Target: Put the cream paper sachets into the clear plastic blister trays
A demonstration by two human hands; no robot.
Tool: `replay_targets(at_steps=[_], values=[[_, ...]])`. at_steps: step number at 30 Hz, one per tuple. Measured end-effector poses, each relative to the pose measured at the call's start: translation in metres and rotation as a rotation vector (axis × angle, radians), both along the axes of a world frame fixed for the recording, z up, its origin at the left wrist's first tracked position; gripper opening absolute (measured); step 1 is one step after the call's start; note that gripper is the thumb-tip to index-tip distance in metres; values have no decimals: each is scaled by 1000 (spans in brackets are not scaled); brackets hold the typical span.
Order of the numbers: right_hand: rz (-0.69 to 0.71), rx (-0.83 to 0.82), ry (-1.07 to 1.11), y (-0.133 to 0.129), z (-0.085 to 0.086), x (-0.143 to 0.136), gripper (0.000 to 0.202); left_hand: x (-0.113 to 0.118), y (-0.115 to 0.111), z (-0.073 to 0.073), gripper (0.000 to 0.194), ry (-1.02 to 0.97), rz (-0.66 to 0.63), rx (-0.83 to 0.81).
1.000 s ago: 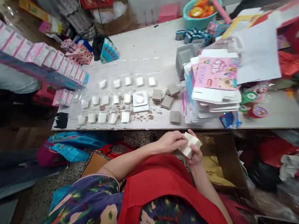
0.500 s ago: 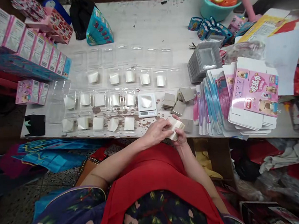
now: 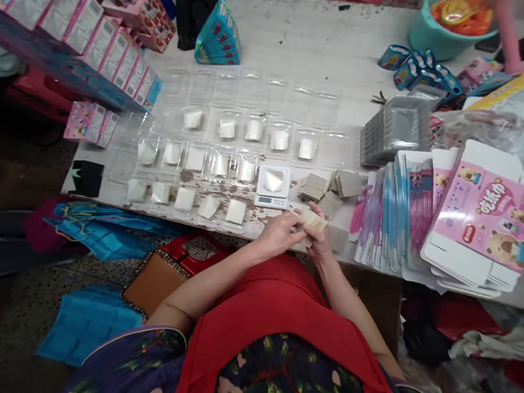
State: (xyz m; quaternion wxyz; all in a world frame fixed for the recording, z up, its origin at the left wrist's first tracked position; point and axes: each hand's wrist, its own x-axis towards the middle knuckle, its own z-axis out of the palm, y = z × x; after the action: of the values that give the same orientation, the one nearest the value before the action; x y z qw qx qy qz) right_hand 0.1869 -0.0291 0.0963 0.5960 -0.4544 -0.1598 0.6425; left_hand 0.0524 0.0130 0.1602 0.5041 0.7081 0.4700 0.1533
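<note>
Close to the table's front edge, both hands meet on a small stack of cream square sheets [image 3: 314, 219]. My right hand [image 3: 321, 240] grips the stack with the thumb on top. My left hand [image 3: 279, 236] pinches its left side, its fingertips partly hidden. Just beyond the hands, a white digital scale [image 3: 271, 200] carries a pale square stack [image 3: 273, 181]; its reading is too small to make out. Greyish square stacks [image 3: 314, 187] lie to the right of the scale. Clear plastic trays [image 3: 334, 149] stand in rows to the left and behind, several holding pale square pieces [image 3: 235, 211].
Flattened pink printed boxes [image 3: 483, 223] are piled at the right, with nested clear trays [image 3: 392, 129] behind them. A turquoise bucket [image 3: 425, 26] stands at the far right. Pink boxes [image 3: 113, 57] line the left. A red stool [image 3: 198, 249] is below the table.
The view has turned, so the table now slants down to the right. Both hands keep hold of the stack, which lies flatter now, and the fingers have shifted slightly.
</note>
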Motion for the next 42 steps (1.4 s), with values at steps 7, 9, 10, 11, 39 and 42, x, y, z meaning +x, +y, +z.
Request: replay_targets(at_steps=[7, 9, 10, 11, 39, 42], values=[[132, -37, 3, 9, -2, 25, 73, 11, 7, -4, 18, -233, 230, -484], [159, -41, 1, 11, -1, 31, 72, 14, 8, -13, 20, -346, 295, -574], [171, -41, -4, 12, -1, 34, 71, 16, 7, -18, 22, -390, 319, -594], [183, -40, -10, 13, -1, 36, 71, 17, 7, -22, 23, -421, 341, -604], [267, -194, -157, 6, -26, 13, 63, -8, -4, -63, 30, -386, 374, -622], [272, -194, -231, 7, -25, 8, 64, -8, -4, -63, 38, -272, 402, -554]])
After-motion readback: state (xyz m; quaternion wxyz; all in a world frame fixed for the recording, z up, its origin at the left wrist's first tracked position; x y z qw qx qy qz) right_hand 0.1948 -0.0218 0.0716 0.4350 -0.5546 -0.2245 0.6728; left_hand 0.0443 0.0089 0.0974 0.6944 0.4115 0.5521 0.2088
